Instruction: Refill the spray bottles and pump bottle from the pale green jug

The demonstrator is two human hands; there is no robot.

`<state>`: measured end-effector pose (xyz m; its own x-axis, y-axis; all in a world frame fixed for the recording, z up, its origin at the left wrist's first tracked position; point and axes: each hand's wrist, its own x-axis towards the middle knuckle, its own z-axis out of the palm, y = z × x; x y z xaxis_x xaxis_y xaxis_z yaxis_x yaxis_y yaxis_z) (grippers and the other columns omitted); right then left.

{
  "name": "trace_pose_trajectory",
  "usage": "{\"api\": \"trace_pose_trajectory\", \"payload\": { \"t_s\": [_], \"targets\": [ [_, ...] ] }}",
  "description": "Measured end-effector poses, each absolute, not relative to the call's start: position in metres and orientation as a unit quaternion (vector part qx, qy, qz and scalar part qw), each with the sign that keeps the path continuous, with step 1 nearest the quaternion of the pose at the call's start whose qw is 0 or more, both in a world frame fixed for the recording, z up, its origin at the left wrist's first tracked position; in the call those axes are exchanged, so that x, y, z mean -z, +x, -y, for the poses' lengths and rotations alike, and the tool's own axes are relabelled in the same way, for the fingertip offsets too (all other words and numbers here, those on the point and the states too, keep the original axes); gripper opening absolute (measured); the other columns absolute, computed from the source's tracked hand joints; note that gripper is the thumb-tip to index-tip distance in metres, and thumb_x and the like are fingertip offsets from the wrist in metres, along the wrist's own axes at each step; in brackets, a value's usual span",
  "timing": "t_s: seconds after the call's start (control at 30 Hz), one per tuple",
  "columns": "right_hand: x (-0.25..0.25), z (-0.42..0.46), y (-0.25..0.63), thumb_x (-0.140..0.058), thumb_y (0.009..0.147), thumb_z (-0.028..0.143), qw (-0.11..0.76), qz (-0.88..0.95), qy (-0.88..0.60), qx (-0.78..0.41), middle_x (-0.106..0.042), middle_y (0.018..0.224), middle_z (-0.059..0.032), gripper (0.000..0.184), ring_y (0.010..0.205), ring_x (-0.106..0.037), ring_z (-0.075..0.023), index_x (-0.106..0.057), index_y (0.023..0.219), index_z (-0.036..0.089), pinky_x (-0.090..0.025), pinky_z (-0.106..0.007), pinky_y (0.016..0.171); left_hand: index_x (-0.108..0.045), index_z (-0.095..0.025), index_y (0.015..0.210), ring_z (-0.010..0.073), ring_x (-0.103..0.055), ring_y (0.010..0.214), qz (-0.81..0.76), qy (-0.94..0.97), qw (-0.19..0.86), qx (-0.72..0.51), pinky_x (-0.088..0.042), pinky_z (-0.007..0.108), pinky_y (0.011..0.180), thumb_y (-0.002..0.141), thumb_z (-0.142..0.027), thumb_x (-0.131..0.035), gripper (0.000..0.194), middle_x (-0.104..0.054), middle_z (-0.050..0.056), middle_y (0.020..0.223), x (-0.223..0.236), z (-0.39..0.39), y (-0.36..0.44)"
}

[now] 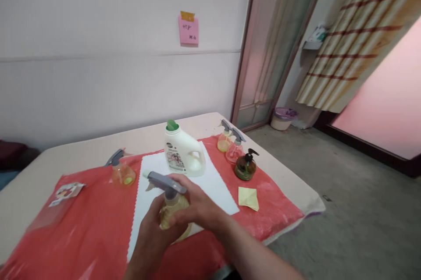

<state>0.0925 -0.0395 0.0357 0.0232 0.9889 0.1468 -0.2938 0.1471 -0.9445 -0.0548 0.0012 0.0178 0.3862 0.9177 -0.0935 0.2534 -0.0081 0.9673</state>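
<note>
A small yellowish spray bottle (171, 210) with a grey trigger head stands on the white cloth (217, 183) near me. My left hand (149, 236) wraps around its body from below and left. My right hand (194, 205) grips the bottle's neck just under the trigger head. A white detergent jug (182, 153) with a green cap stands upright behind it on the same cloth.
The red sheet (92, 227) covers the beige table (82, 148). On it stand an orange spray bottle (121, 172), two more spray bottles (230, 144), a dark pump bottle (246, 166), a yellow folded cloth (248, 197) and a small packet (66, 192). Bare floor lies right.
</note>
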Motion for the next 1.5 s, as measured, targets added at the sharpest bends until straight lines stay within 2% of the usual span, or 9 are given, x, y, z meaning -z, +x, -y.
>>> {"api": "trace_pose_trajectory", "payload": {
  "t_s": [0.17,0.33,0.47,0.6,0.8,1.1,1.3,1.4,1.5],
  "targets": [
    [-0.033,0.038,0.105,-0.079,0.079,0.045,0.597,0.465,-0.333,-0.562,-0.072,0.114,-0.0042,0.034,0.11,-0.063,-0.0244,-0.074,0.107,0.025,-0.044,-0.043,0.102,-0.065,-0.021,0.127,0.0293,-0.072,0.095,-0.419,0.622,0.596,-0.287,-0.055,0.039,0.081,0.06,-0.03,-0.078,0.069,-0.077,0.006,0.106,-0.018,0.001,-0.053],
    [-0.027,0.035,0.084,-0.092,0.063,0.034,0.684,0.383,-0.406,-0.469,-0.071,0.099,-0.0009,0.04,0.1,-0.064,-0.0229,-0.066,0.092,0.024,-0.048,-0.04,0.095,-0.068,-0.022,0.122,0.0305,-0.069,0.11,-0.46,0.647,0.523,-0.309,-0.052,0.042,0.094,0.062,-0.027,-0.078,0.061,-0.075,0.006,0.115,-0.016,0.001,-0.05],
    [-0.032,0.035,0.089,-0.091,0.066,0.04,0.639,0.419,-0.389,-0.515,-0.071,0.108,-0.0023,0.051,0.107,-0.063,-0.0251,-0.069,0.11,0.025,-0.048,-0.039,0.096,-0.067,-0.023,0.123,0.031,-0.07,0.108,-0.473,0.652,0.509,-0.304,-0.055,0.04,0.088,0.066,-0.038,-0.082,0.061,-0.075,0.006,0.116,-0.017,-0.002,-0.051],
    [-0.027,0.036,0.093,-0.078,0.081,0.045,0.621,0.445,-0.362,-0.534,-0.073,0.102,-0.0019,0.035,0.102,-0.065,-0.0233,-0.075,0.109,0.024,-0.047,-0.039,0.097,-0.067,-0.024,0.123,0.0319,-0.072,0.102,-0.489,0.647,0.492,-0.318,-0.057,0.04,0.081,0.063,-0.043,-0.082,0.066,-0.075,0.005,0.111,-0.016,-0.001,-0.051],
    [-0.016,0.028,0.054,-0.075,0.073,0.026,0.73,0.337,-0.441,-0.398,-0.073,0.089,-0.0008,0.019,0.084,-0.065,-0.0214,-0.075,0.092,0.024,-0.052,-0.033,0.079,-0.066,-0.029,0.12,0.0317,-0.067,0.113,-0.531,0.689,0.352,-0.344,-0.055,0.042,0.089,0.079,-0.044,-0.063,0.044,-0.069,0.006,0.121,-0.001,0.001,-0.043],
    [-0.026,0.037,0.069,-0.068,0.081,0.03,0.685,0.417,-0.443,-0.401,-0.067,0.085,0.0008,0.006,0.085,-0.062,-0.0201,-0.07,0.083,0.025,-0.049,-0.034,0.085,-0.058,-0.03,0.131,0.0363,-0.057,0.13,-0.495,0.694,0.403,-0.332,-0.053,0.047,0.098,0.075,-0.04,-0.068,0.057,-0.06,0.007,0.139,-0.002,0.004,-0.038],
    [-0.029,0.044,0.1,-0.074,0.081,0.039,0.713,0.357,-0.426,-0.428,-0.067,0.088,0.0003,0.021,0.082,-0.059,-0.0178,-0.072,0.092,0.022,-0.047,-0.032,0.081,-0.037,-0.031,0.15,0.0335,-0.055,0.137,-0.386,0.602,0.584,-0.384,-0.053,0.039,0.104,0.061,-0.049,-0.088,0.104,-0.056,0.013,0.146,0.003,-0.002,-0.043],
    [-0.037,0.046,0.118,-0.076,0.08,0.046,0.732,0.35,-0.36,-0.46,-0.068,0.091,-0.0022,0.03,0.085,-0.06,-0.0181,-0.074,0.094,0.02,-0.047,-0.031,0.081,-0.042,-0.033,0.149,0.035,-0.051,0.141,-0.403,0.492,0.689,-0.346,-0.053,0.041,0.103,0.063,-0.057,-0.088,0.1,-0.056,0.013,0.149,0.008,-0.01,-0.049],
    [-0.041,0.048,0.124,-0.076,0.08,0.048,0.756,0.35,-0.309,-0.459,-0.071,0.096,-0.0045,0.031,0.091,-0.061,-0.0198,-0.076,0.094,0.02,-0.046,-0.032,0.085,-0.046,-0.026,0.151,0.04,-0.062,0.129,-0.344,0.32,0.861,-0.194,-0.061,0.046,0.086,0.08,-0.07,-0.07,0.087,-0.062,0.02,0.143,0.018,-0.008,-0.055]
  ]
}}
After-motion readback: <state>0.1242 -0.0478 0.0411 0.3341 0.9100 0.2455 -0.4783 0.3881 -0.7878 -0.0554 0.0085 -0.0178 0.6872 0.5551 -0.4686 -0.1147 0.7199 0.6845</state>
